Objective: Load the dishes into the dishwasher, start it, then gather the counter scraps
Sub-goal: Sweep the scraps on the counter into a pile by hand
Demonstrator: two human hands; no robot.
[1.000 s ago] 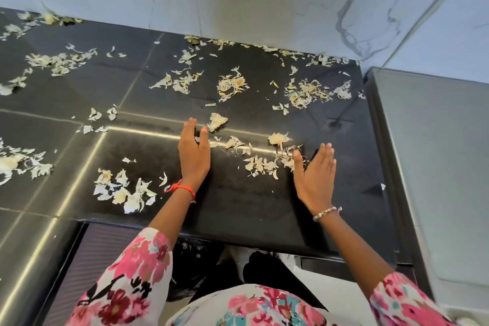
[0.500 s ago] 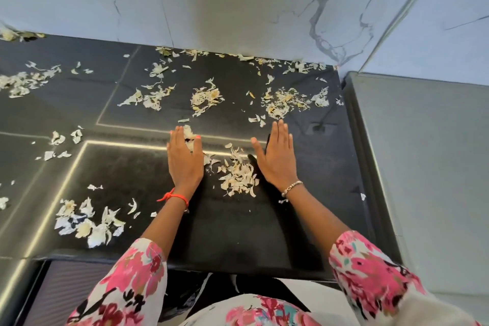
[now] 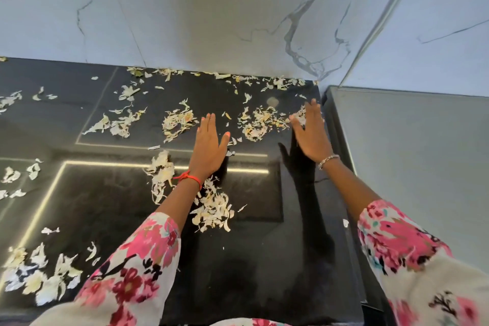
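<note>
- The left hand (image 3: 209,145) is flat with straight fingers held together, and it holds nothing.
- The right hand (image 3: 312,135) is also flat with straight fingers and holds nothing. I cannot tell if the palms touch the counter.
- The scraps (image 3: 258,124), pale thin peels, lie in a loose pile between the two hands, at 3 o'clock from the left hand. Its right end is just beside the right fingers.
- A second pile (image 3: 211,210) lies at 6 o'clock from the left hand, beside the wrist.
- More peels (image 3: 42,275) lie at 8 o'clock, well apart.
- The black counter (image 3: 264,259) carries everything.
- A grey surface (image 3: 410,161) is at 3 o'clock, and a marble wall (image 3: 211,8) at 12 o'clock.
</note>
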